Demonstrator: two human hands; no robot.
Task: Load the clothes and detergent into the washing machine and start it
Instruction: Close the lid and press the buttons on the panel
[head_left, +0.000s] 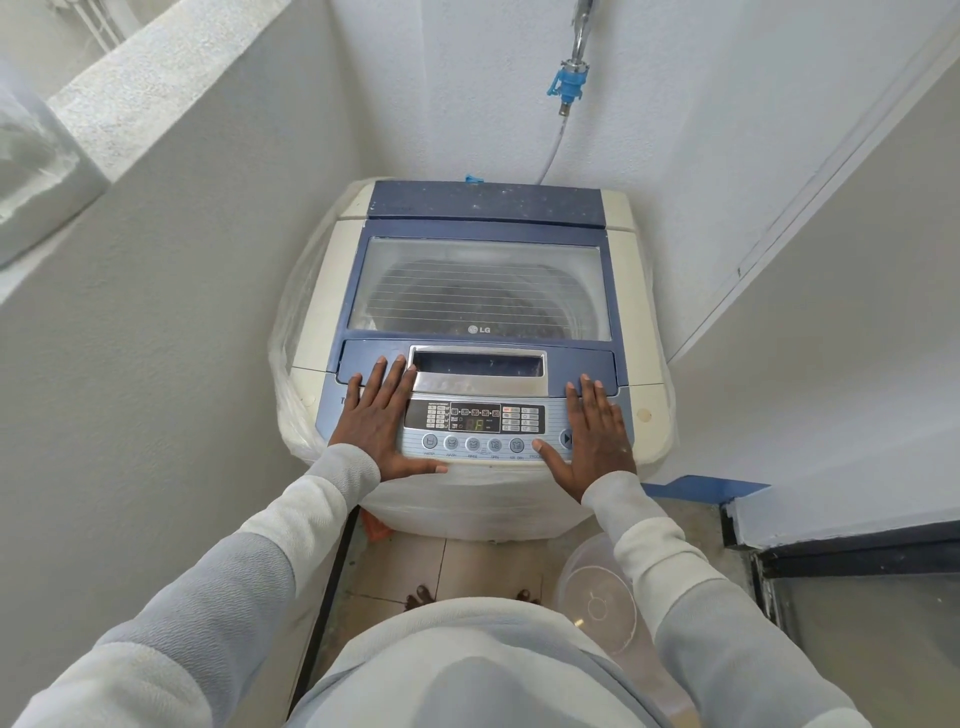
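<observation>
A white and blue top-loading washing machine (644, 312) stands in a narrow corner. Its clear lid (478, 286) is down, and dark shapes show dimly in the drum below it. The control panel (475, 423) at the front has a lit display and a row of round buttons. My left hand (376, 418) lies flat on the panel's left side, fingers straight and reaching the lid's front edge. My right hand (592, 434) lies flat on the right side, its thumb by the rightmost round buttons. No detergent is in view.
White walls close in on the left and at the back. A tap with a blue hose connector (569, 85) hangs on the back wall. A clear plastic tub (597, 597) sits on the tiled floor at my right foot. A dark door frame (831, 556) is at right.
</observation>
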